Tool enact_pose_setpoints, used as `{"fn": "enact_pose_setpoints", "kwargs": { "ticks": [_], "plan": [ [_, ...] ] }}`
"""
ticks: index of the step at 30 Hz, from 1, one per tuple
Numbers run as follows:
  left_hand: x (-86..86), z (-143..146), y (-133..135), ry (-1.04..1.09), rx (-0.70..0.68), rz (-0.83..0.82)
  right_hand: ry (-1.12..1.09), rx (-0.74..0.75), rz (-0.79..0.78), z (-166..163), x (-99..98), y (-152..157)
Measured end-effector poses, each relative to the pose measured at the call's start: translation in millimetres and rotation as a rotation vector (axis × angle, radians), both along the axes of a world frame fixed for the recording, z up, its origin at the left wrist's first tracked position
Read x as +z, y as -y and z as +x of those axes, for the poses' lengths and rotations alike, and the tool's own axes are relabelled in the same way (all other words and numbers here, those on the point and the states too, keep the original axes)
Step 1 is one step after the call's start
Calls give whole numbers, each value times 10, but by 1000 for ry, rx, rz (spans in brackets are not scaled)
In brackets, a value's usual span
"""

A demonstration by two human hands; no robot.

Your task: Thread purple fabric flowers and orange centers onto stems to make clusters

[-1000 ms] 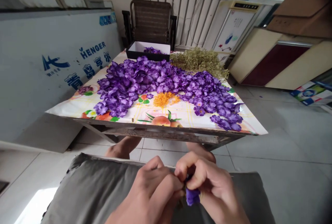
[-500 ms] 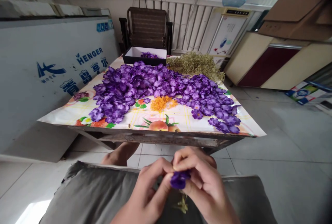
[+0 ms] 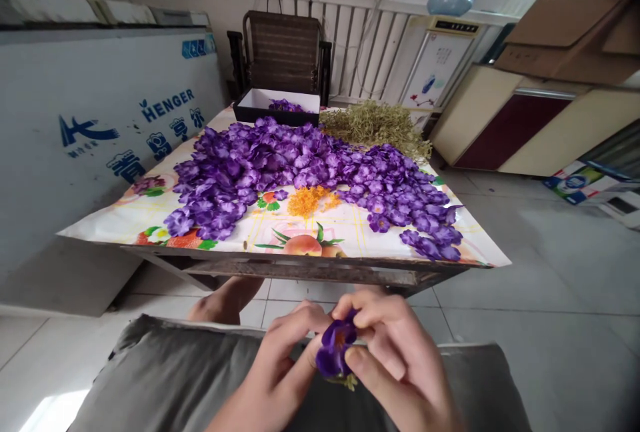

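Note:
A purple flower (image 3: pixel 336 347) with an orange centre is held between my two hands, above the dark cushion in front of me. My left hand (image 3: pixel 285 355) pinches it from the left side. From the right, my right hand (image 3: pixel 393 345) grips its petals between thumb and fingers. A bit of pale green stem shows below the bloom. On the table (image 3: pixel 235 243) beyond lies a wide heap of loose purple blossoms (image 3: pixel 280 159). Near its front sits a small pile of orange flower centres (image 3: pixel 306 202).
A pile of pale green stems (image 3: pixel 377 127) lies at the table's back right. Beside it stands a black-and-white box (image 3: pixel 245 112) with purple blossoms inside. Behind is a brown chair (image 3: pixel 284 52). A white freezer (image 3: pixel 60 205) flanks the left; a cabinet (image 3: pixel 510 119) stands right.
The flower has turned so that its orange centre faces me, and it sits slightly further left. The stem has drawn up close beneath it. My right fingers have shifted onto the petals.

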State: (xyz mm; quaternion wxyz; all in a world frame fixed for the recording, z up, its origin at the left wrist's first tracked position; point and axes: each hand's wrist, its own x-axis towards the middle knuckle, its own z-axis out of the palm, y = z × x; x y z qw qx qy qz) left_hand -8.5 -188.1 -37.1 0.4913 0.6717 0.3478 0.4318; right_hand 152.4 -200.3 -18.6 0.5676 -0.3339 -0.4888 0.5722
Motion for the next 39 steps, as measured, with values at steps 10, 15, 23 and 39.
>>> {"fn": "enact_pose_setpoints", "kwargs": {
  "ticks": [10, 15, 23, 39],
  "plan": [
    [59, 56, -46, -147, 112, 347, 47, -31, 13, -38, -1, -93],
    [130, 87, -55, -162, 179, 430, 118, 14, 33, -31, 38, -145],
    [250, 4, -71, -274, 118, 464, 143, -22, 71, -78, 85, -175],
    [205, 41, -15, -256, 142, 240, 46, -217, 39, -207, -73, -131]
  ]
}}
